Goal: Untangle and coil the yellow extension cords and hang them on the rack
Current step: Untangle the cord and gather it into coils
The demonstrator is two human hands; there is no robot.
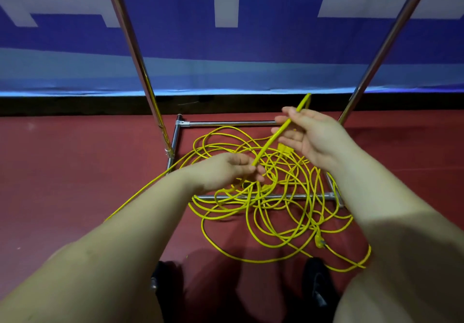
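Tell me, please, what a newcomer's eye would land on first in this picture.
First comes the tangled heap of thin yellow extension cord sprawled on the dark red floor across the base bars of the shiny metal rack. Above it, the left hand and right hand hold one stretch of that cord taut between them, before the blue and white banner.

Yellow cords [263, 207], red floor [75, 159], blue-and-white banner [175, 33].
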